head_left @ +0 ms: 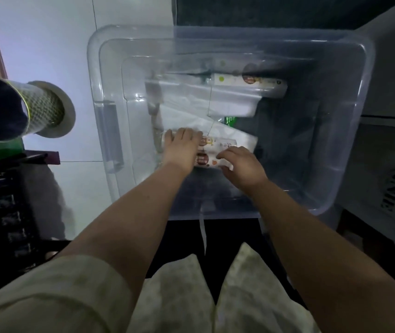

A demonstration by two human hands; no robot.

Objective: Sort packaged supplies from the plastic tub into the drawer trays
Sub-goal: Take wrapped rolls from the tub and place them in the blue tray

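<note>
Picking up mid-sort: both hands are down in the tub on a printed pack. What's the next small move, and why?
Probably close both hands on the pack and lift it clear of the tub. The left hand and right hand already rest on its ends, but a firm grip isn't clear.

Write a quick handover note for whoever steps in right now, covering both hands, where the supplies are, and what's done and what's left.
Left hand: inside the clear plastic tub, laid on the near printed package; grip unclear.
Right hand: on the same package's near right edge, fingers curled; grip unclear.
Still in the tub: a second long printed package at the far side, white flat packs between, and something green partly hidden.
Drawer trays: not in view.
Done: cannot tell from here.
Left: lift out the near package, then sort the rest.
</note>
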